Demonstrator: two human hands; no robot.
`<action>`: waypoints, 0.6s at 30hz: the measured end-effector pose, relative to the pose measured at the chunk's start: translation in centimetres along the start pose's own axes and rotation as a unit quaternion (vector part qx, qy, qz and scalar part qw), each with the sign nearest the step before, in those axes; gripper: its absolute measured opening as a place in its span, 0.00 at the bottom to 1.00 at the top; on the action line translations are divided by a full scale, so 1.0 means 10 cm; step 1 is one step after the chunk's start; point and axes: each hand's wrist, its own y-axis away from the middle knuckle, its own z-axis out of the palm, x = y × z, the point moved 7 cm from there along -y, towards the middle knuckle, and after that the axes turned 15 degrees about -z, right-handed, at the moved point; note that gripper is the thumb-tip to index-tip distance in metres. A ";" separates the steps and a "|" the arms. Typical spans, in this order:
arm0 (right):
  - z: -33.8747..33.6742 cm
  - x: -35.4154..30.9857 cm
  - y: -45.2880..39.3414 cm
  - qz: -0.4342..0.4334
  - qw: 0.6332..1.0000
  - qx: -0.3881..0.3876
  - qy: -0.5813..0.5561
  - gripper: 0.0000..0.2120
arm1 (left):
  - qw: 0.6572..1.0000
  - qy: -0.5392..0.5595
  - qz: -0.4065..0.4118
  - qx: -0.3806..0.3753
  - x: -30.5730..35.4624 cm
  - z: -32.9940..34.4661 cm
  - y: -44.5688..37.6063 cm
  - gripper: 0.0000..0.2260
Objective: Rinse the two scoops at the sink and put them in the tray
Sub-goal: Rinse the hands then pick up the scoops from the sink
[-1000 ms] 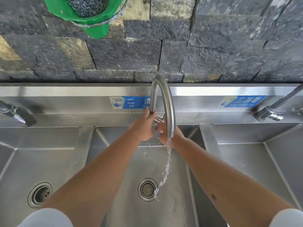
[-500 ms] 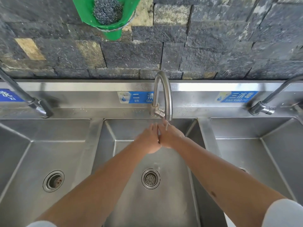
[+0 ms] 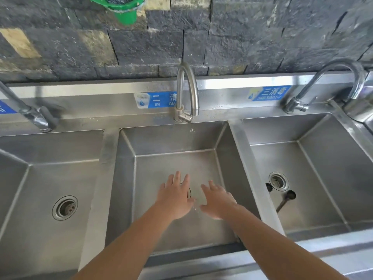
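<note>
Both my hands hover over the middle sink basin (image 3: 175,146), fingers spread and holding nothing. My left hand (image 3: 175,196) covers most of the drain; my right hand (image 3: 219,201) is just beside it, with water drops falling between them. The middle tap (image 3: 186,91) stands at the back with no stream running, only a drop below its spout. In the right basin (image 3: 314,158), two dark scoops lie near the drain (image 3: 279,181): one small round scoop head (image 3: 269,186) and a second scoop (image 3: 290,195) with a thin handle pointing toward me. No tray is in view.
A left basin (image 3: 50,170) with its own drain (image 3: 65,207) and tap (image 3: 34,116). A right tap (image 3: 333,77) arches over the right basin. A green holder with steel wool (image 3: 121,7) hangs on the dark stone wall. A metal object (image 3: 361,106) sits at far right.
My hands left the tap handle, rubbed together under the spout, then dropped low over the drain with fingers spread. The water stream has stopped. The view has pulled back and shifted right.
</note>
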 end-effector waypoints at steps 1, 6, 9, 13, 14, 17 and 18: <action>0.08 0.05 0.06 0.008 1.000 -0.004 0.003 0.39 | 1.000 0.001 -0.007 -0.011 -0.01 0.06 0.03 0.36; 0.29 0.29 0.30 0.040 0.999 0.022 0.010 0.44 | 1.000 -0.004 -0.011 -0.025 0.10 0.25 0.13 0.38; 0.34 0.46 0.44 0.054 0.998 0.023 -0.004 0.45 | 1.000 -0.007 0.004 -0.017 0.31 0.25 0.17 0.39; 0.29 0.72 0.61 0.056 0.997 0.045 -0.011 0.44 | 0.999 0.001 0.032 -0.014 0.72 0.21 0.21 0.40; 0.24 0.80 0.66 0.058 0.996 0.058 -0.017 0.43 | 0.999 0.003 0.040 -0.015 0.85 0.20 0.22 0.41; 0.10 1.12 0.82 0.065 0.993 0.096 -0.032 0.39 | 0.997 -0.011 0.072 -0.008 1.33 0.14 0.22 0.41; 0.07 1.25 0.88 0.067 0.992 0.103 -0.034 0.38 | 0.996 -0.018 0.082 -0.004 1.51 0.13 0.21 0.41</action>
